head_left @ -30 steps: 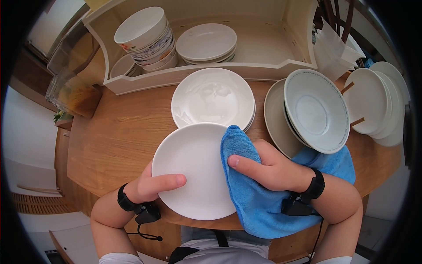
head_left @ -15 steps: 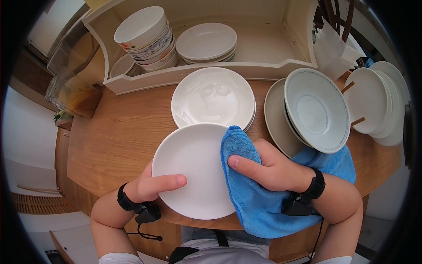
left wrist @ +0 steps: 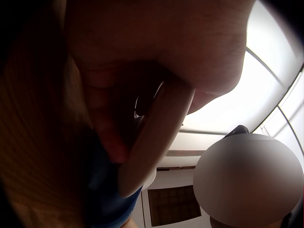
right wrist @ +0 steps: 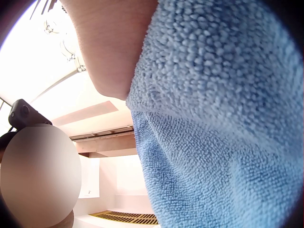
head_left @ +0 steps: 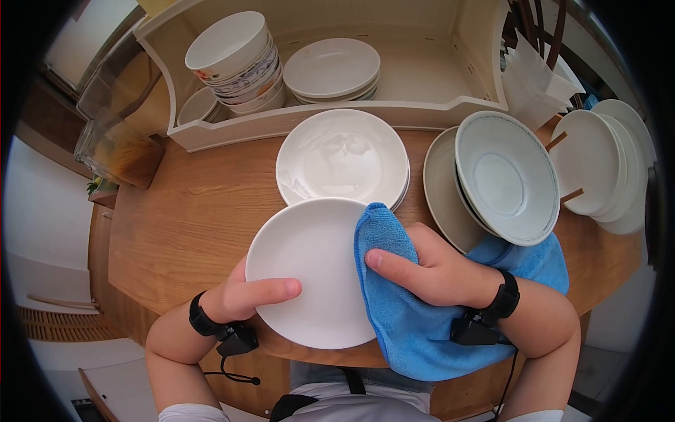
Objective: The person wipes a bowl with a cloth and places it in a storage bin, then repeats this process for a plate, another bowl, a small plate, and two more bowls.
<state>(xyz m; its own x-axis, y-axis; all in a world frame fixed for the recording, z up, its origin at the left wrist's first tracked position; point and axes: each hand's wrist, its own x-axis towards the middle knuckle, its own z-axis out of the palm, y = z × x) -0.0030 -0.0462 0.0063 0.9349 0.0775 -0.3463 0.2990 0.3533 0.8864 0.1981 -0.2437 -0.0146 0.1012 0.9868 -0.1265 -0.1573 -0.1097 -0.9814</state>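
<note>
A white plate (head_left: pixel 316 260) is held over the table's front edge, its face turned up. My left hand (head_left: pixel 242 295) grips its left rim, thumb on top; the left wrist view shows fingers under the plate's edge (left wrist: pixel 159 137). My right hand (head_left: pixel 436 271) holds a blue cloth (head_left: pixel 429 344) folded over the right rim, thumb pressing on the cloth. The fingers of that hand are hidden behind the cloth and plate. In the right wrist view the cloth (right wrist: pixel 213 123) fills most of the picture. Just beyond the held plate stands a stack of white plates (head_left: pixel 341 158).
Right of the stack, bowls (head_left: pixel 506 176) lean on a beige plate (head_left: pixel 443 190), with more blue cloth (head_left: pixel 541 264) beneath. Several plates (head_left: pixel 587 162) stand upright at far right. A cream rack (head_left: pixel 422 112) at the back holds stacked bowls (head_left: pixel 228 49) and plates (head_left: pixel 330 67).
</note>
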